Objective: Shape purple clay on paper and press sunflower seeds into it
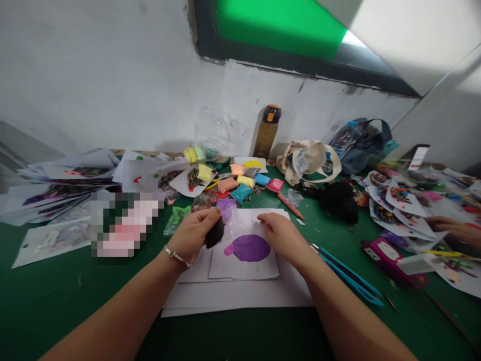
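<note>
Black lump (215, 233) sat gripped by the left fingers (209, 218)!
Right fingers (268, 219) curved near the purple oval (251, 248), their grip unclear.

This looks like a shared craft workroom. A green counter (56, 301) spans the lower frame, crowded with colourful soft packets (240, 192) at centre, piled decorated papers (86, 171) at left, and a sheet bearing a purple oval (244, 269) at lower centre. Another person's hand (454, 233) shows at the right edge, before a scuffed, pale wall (112, 75).
</note>
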